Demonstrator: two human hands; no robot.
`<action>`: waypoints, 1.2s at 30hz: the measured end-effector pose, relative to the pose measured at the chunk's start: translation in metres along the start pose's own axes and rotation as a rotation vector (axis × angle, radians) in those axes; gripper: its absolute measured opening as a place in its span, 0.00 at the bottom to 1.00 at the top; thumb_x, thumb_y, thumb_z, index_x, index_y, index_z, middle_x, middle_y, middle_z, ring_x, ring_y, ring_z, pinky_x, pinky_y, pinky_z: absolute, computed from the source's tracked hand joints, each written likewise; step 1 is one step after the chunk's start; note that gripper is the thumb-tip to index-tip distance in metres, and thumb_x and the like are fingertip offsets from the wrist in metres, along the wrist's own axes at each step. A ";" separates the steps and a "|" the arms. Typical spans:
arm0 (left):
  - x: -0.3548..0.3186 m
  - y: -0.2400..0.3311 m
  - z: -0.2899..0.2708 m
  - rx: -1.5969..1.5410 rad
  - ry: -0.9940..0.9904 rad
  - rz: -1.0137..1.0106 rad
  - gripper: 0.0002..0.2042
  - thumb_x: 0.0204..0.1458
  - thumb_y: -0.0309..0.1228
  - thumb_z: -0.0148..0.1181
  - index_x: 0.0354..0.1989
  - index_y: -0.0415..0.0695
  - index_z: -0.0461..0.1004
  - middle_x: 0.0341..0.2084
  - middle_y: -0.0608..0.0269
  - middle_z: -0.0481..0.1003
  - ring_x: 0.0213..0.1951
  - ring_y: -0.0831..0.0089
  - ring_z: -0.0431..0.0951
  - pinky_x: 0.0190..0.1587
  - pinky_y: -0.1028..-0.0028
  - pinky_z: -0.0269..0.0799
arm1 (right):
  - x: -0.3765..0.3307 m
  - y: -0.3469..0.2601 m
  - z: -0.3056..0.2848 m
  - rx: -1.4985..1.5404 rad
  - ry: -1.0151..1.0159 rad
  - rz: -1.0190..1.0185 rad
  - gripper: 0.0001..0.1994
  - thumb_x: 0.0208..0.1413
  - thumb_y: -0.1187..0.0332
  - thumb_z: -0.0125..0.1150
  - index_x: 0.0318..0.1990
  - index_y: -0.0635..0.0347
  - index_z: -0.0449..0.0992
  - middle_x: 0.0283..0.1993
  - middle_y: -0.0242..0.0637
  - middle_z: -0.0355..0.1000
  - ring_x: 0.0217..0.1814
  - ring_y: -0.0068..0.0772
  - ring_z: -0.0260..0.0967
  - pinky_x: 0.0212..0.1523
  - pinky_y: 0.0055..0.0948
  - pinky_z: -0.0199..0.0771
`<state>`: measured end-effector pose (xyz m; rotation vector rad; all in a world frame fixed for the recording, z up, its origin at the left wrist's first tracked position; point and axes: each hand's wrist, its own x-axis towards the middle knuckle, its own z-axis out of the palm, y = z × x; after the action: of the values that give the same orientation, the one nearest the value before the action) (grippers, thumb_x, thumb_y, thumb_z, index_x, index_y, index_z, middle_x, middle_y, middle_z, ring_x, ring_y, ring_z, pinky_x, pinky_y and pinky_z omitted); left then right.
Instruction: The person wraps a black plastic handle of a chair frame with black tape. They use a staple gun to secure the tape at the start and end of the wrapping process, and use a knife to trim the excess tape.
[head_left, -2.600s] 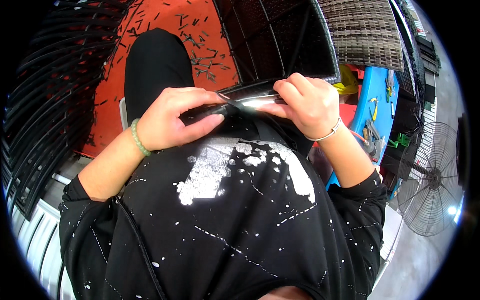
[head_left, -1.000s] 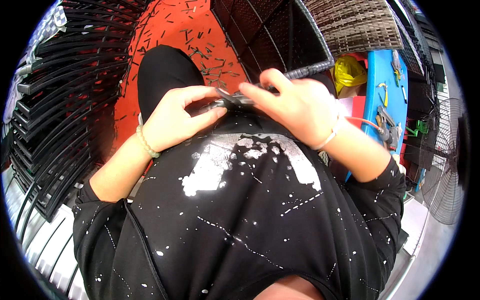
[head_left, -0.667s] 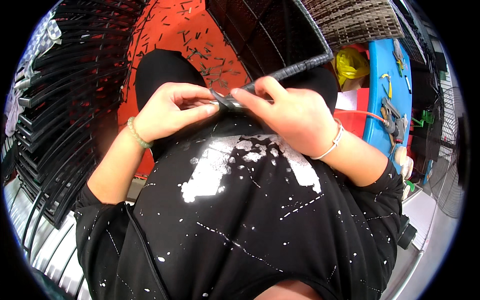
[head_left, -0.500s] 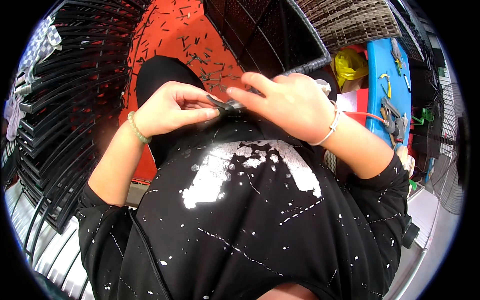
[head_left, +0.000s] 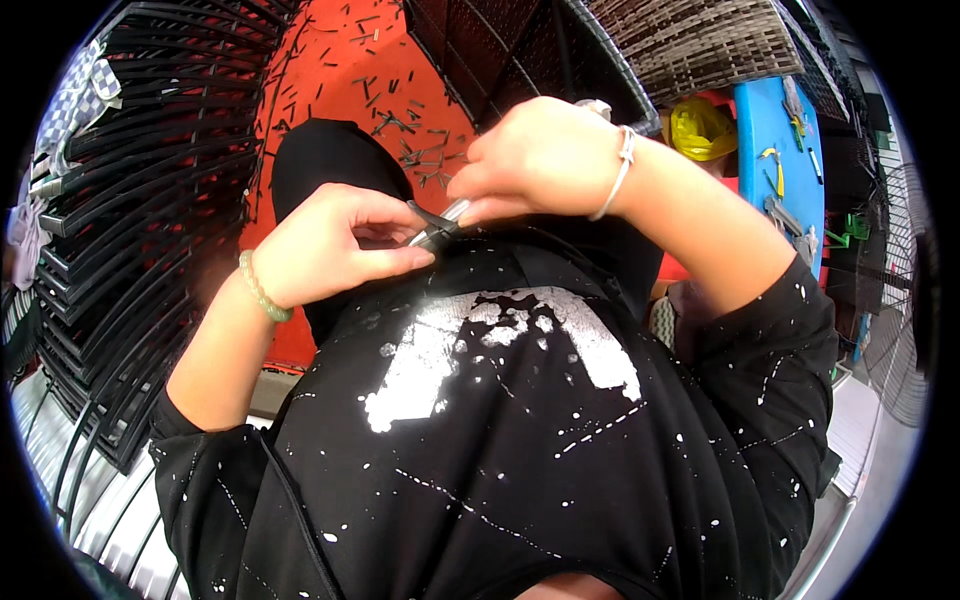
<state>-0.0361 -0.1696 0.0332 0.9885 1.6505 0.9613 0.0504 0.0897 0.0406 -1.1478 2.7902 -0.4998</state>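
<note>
Over my lap, my left hand (head_left: pixel 325 243) pinches a thin silvery rod (head_left: pixel 455 211) between thumb and fingers. A flat black strip (head_left: pixel 436 226) wraps round the rod, and one end of it sticks up beside my left fingertips. My right hand (head_left: pixel 545 158) is closed close to the rod's other end, its thumb and fingertips pressed together right beside the strip. What those right fingertips hold is hidden. The rod's far end below my left fingers does not show clearly.
Black slatted metal frames (head_left: pixel 150 200) stand stacked at the left. Several short dark offcuts lie on the red floor (head_left: pixel 345 90). A black woven panel (head_left: pixel 520 60) rises ahead. At the right are a yellow bag (head_left: pixel 702 130) and a blue table (head_left: pixel 765 110) with hand tools.
My right hand has moved up and left, its raised fingers now closed beside the rod. My left hand has shifted slightly down, and more of the silvery rod shows.
</note>
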 end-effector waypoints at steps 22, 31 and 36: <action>0.000 -0.020 0.027 0.455 0.294 0.447 0.06 0.61 0.26 0.60 0.40 0.35 0.79 0.26 0.49 0.77 0.29 0.53 0.80 0.35 0.65 0.76 | 0.017 0.027 0.006 0.617 -0.360 0.267 0.21 0.62 0.50 0.67 0.47 0.61 0.85 0.41 0.39 0.83 0.39 0.32 0.80 0.41 0.30 0.77; 0.001 -0.012 0.020 0.351 0.214 0.303 0.10 0.54 0.29 0.70 0.42 0.39 0.83 0.30 0.55 0.82 0.31 0.65 0.83 0.37 0.70 0.77 | -0.018 -0.030 0.015 -0.226 0.113 0.083 0.18 0.64 0.52 0.57 0.28 0.55 0.76 0.25 0.38 0.70 0.25 0.40 0.77 0.25 0.39 0.76; -0.003 -0.020 0.029 0.217 0.318 0.338 0.11 0.55 0.26 0.67 0.45 0.36 0.81 0.34 0.53 0.82 0.35 0.63 0.84 0.42 0.70 0.78 | -0.011 -0.061 0.012 -0.308 0.052 0.187 0.17 0.66 0.58 0.54 0.32 0.63 0.74 0.21 0.38 0.70 0.20 0.40 0.73 0.20 0.38 0.71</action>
<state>-0.0107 -0.1757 0.0086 1.3463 1.9180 1.2310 0.1014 0.0542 0.0488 -0.9132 3.0570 -0.0851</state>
